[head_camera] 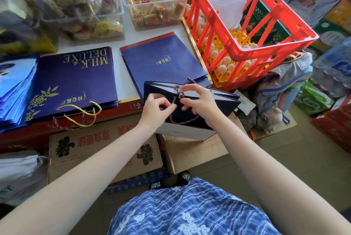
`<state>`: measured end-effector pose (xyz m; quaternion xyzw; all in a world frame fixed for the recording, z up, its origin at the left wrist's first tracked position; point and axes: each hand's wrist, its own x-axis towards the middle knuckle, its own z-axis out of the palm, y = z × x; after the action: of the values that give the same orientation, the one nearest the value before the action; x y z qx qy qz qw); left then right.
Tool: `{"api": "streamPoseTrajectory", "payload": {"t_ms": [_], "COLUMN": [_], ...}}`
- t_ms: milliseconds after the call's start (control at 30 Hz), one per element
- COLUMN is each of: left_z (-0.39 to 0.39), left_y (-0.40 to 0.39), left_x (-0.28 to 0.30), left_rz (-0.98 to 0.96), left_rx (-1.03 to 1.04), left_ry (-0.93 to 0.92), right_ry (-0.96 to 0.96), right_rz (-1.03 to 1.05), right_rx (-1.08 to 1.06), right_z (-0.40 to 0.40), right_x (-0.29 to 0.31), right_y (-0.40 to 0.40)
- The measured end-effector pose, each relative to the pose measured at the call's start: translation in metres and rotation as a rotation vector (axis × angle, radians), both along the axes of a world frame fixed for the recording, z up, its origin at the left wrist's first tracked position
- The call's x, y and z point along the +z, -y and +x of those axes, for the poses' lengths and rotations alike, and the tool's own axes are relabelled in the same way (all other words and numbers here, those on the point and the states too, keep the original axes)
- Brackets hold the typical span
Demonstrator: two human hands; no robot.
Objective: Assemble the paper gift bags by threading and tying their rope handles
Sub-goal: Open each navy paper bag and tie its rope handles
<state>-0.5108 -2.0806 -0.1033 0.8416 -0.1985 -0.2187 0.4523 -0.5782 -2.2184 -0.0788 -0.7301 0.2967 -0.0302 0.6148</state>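
Observation:
A dark blue paper gift bag [220,101] stands opened in front of me, its mouth toward me. A multicoloured rope handle [180,94] runs through its top edge and loops down inside. My left hand [155,110] pinches the rope's loose end by the bag's left side. Just to the right, my right hand [199,101] pinches the rope at a knot near the hole. A flat stack of blue bags [163,58] lies behind. To the left lies a stack of finished "MILK DELUXE" bags [76,82] with yellow rope handles [83,113].
A red plastic crate [247,26] of eggs stands at the right. Clear tubs of snacks [155,3] sit at the back of the white table. Cardboard boxes [102,151] lie under the bag, and more blue bags [15,90] are piled far left.

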Motion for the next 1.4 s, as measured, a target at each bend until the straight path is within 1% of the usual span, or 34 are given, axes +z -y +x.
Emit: {"api": "streamPoseTrajectory", "payload": {"t_ms": [100,167,233,333,433,500,600,700,867,933,1000,1233,1267,1300,1333,1400], "left_z": [0.003,0.004,0.006,0.013,0.022,0.026,0.022,0.012,0.000,-0.002,-0.001,0.007,0.007,0.008,0.009,0.010], "left_y": [-0.015,-0.022,-0.025,-0.029,-0.035,-0.035,-0.027,-0.009,0.021,0.024,0.022,0.002,0.000,-0.002,-0.004,-0.005], "left_x": [-0.003,-0.004,-0.003,0.006,0.011,0.010,0.010,0.012,0.012,0.011,0.008,0.013,0.014,0.015,0.014,0.016], "left_rz": [-0.026,-0.010,0.039,0.130,0.169,0.148,0.035,-0.037,-0.120,-0.127,-0.108,-0.052,-0.025,0.018,0.066,0.068], "left_rx": [-0.125,-0.220,-0.295,-0.375,-0.447,-0.386,-0.126,0.012,0.302,0.343,0.311,0.073,0.045,0.025,0.019,0.030], "left_ry": [-0.022,-0.030,-0.018,-0.053,-0.086,-0.138,-0.230,-0.340,-0.515,-0.557,-0.559,-0.458,-0.419,-0.311,-0.105,0.442], "right_ry": [-0.020,-0.002,0.011,0.022,0.016,0.010,0.027,0.058,0.062,0.061,0.055,-0.023,-0.044,-0.066,-0.088,-0.125], "right_rz": [-0.063,-0.074,-0.053,-0.032,-0.048,-0.049,-0.043,-0.054,-0.065,-0.075,-0.095,-0.140,-0.158,-0.186,-0.216,-0.244], "right_rx": [0.034,0.051,0.075,0.086,0.097,0.093,0.093,0.097,0.074,0.075,0.078,0.105,0.106,0.103,0.092,0.076], "right_z": [-0.003,-0.003,-0.002,-0.002,-0.001,-0.001,-0.001,-0.005,-0.009,-0.009,-0.009,-0.007,-0.008,-0.008,-0.009,-0.010], "right_x": [-0.010,-0.009,-0.006,-0.005,-0.008,-0.010,-0.012,-0.011,-0.011,-0.012,-0.014,-0.014,-0.013,-0.012,-0.012,-0.011], "right_y": [0.002,0.003,0.005,0.006,0.008,0.009,0.007,0.004,0.002,0.002,0.002,0.002,0.002,0.002,0.003,0.005]}}
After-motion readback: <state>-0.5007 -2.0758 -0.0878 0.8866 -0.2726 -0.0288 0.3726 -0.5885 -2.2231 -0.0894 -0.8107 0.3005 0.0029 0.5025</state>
